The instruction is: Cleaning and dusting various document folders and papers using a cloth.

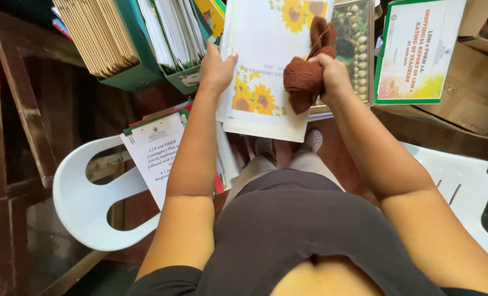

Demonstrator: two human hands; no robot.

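While gripped, folder (pixel 266 66) edge (apparently) crowded.

Sunflowers, rust-brown and green

White folder (pixel 268 66) printed with yellow sunflowers; rust-brown cloth (pixel 305 77); green file boxes (pixel 139 71); white plastic chair (pixel 85 203); green-edged sheet (pixel 416 52).

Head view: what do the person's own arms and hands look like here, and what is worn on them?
Both arms are bare from the upper arm down; only the dark short sleeves of a dark top show near the shoulders. The left hand and right hand are bare: no gloves, and no rings, watch or bracelet show from this angle.
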